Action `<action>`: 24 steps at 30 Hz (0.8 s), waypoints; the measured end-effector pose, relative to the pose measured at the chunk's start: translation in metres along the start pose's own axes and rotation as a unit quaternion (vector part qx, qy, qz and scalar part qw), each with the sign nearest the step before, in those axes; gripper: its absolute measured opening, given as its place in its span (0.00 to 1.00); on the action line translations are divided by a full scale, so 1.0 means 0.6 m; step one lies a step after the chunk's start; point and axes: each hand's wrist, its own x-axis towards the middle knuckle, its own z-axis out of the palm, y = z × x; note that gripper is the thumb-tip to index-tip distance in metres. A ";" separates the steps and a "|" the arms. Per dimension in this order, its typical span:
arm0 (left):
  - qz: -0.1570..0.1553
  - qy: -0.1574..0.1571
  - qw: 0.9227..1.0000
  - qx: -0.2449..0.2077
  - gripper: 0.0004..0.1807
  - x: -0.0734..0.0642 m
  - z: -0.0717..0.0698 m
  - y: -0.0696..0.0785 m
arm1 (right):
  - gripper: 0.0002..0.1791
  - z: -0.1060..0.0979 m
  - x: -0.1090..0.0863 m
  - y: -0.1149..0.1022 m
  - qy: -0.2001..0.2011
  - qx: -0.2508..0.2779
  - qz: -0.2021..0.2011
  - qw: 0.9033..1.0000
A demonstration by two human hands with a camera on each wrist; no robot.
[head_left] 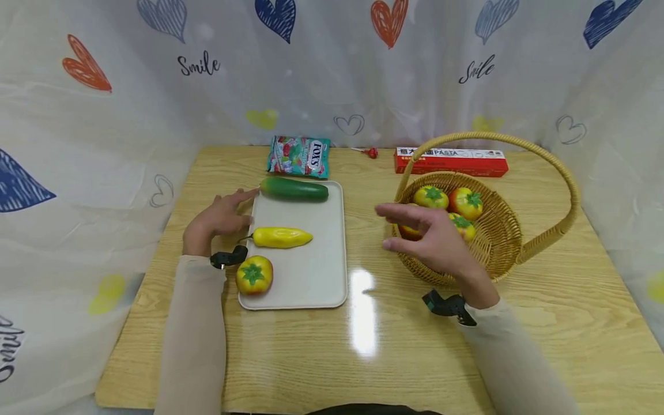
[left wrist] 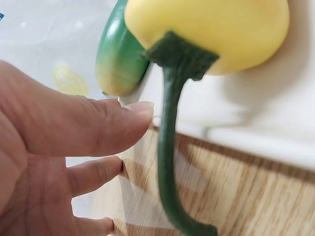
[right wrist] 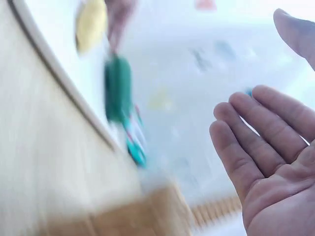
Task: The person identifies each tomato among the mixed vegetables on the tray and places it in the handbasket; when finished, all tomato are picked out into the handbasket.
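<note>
My left hand [head_left: 220, 218] is at the left edge of a white tray [head_left: 327, 276], fingers extended and holding nothing. Its index fingertip comes right to the end of a green cucumber [head_left: 294, 189] at the tray's far side. Below its thumb lies a yellow pepper [head_left: 282, 237], whose dark green stem [left wrist: 169, 113] curves past the thumb in the left wrist view. A red-and-yellow tomato [head_left: 255, 275] sits at the tray's near left. With fingers straight and palm bare, my right hand [head_left: 438, 236] hovers over the left side of a wicker basket [head_left: 498, 230], which holds several similar tomatoes [head_left: 466, 203].
Behind the tray lies a teal FOX'S candy bag [head_left: 298, 157], with a red lollipop [head_left: 371, 153] to its right. A red pasta box [head_left: 451, 162] stands behind the basket, whose tall handle [head_left: 562, 173] arches up to the right. A heart-patterned curtain [head_left: 321, 75] borders the table.
</note>
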 end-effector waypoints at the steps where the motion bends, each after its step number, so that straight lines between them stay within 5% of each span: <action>1: 0.001 0.000 1.000 0.000 0.42 0.000 -0.001 0.001 | 0.33 0.014 0.009 0.000 -0.017 0.003 0.001 1.000; 11: -0.017 0.000 1.000 -0.014 0.42 0.001 -0.004 0.004 | 0.32 0.160 0.085 0.007 -0.163 0.032 -0.030 0.986; 24: -0.008 0.009 1.000 -0.008 0.41 -0.004 0.002 -0.002 | 0.34 0.289 0.150 0.005 -0.225 -0.022 -0.060 0.972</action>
